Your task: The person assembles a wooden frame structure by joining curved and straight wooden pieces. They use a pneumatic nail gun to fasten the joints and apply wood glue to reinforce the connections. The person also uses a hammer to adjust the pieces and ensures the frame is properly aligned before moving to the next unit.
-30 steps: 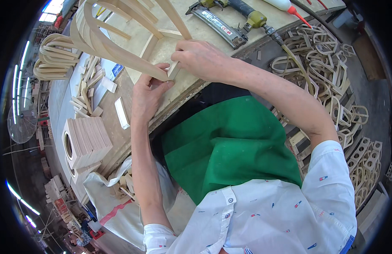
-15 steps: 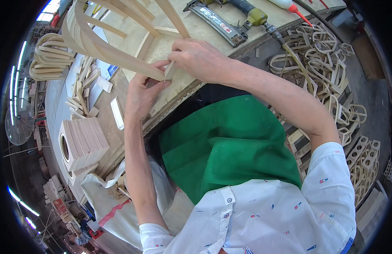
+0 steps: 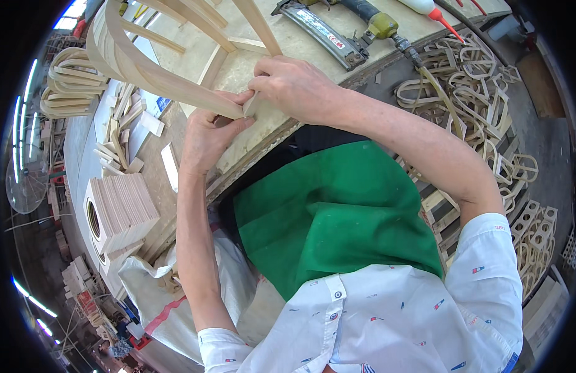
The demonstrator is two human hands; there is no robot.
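Holding on with both hands, pinched shut. Gripping the near end of a pale wooden frame (image 3: 176, 87) in the left hand (image 3: 207, 137), with the thumb below and the fingers behind. Pinching a small block (image 3: 250, 104) by its upper end in bunched fingertips of the right hand (image 3: 300, 87). Meeting there, block against frame, in a corner over the bench (image 3: 257, 130), close to its near edge; extending from that corner across the bench and past the top of the view.

To the right, near the right hand, lying on the bench: a nail gun (image 3: 328, 37), with a hose (image 3: 443, 93) trailing off over the edge, and beyond it a white bottle (image 3: 418, 5) with a red nozzle.

To the left: a loose strip (image 3: 170, 166), heaped offcuts (image 3: 123, 124), stacked plates (image 3: 126, 208) with round holes and, farther off, bent pieces (image 3: 70, 81).

Below the bench: a white sack (image 3: 157, 311) at left, piled rings (image 3: 480, 102) at right. Worn nearest: a green apron (image 3: 337, 211) and a white shirt (image 3: 387, 317).
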